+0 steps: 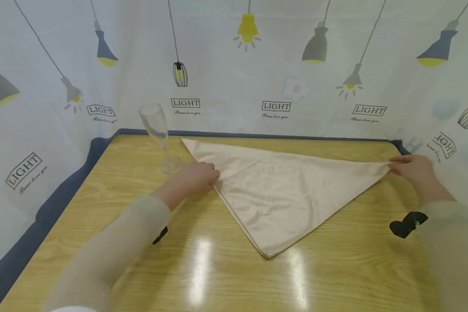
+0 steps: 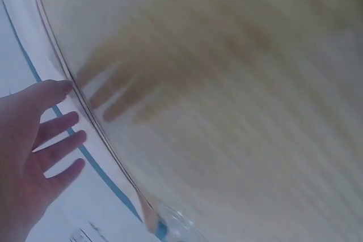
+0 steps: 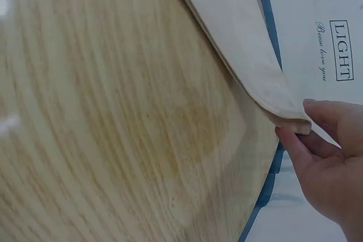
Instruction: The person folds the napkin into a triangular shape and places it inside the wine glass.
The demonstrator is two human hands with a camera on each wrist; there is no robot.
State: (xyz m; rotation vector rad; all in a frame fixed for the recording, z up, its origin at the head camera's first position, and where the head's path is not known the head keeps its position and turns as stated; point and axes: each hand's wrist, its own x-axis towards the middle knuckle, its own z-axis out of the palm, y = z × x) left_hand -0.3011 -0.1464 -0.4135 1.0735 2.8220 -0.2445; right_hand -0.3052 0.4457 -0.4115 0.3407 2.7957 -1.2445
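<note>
Beige cloth (image 1: 273,190) on tbl (image 1: 234,277): R fingers (image 3: 296,150) pinch corner, L fingers (image 2: 65,147), nr glass (image 1: 154,123), apart at edge

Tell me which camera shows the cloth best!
The head view, because it shows nearly the whole cloth. The left wrist view has only a strip by the left hand; the right wrist view, only the end the right hand pinches.

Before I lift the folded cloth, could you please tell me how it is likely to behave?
The cloth will probably be floppy, since soft wrinkles run across it and its corner bends at the right hand. Its satiny sheen suggests it may feel slippery. The layered edges near its front corner hint that the folds could slide apart.
</note>
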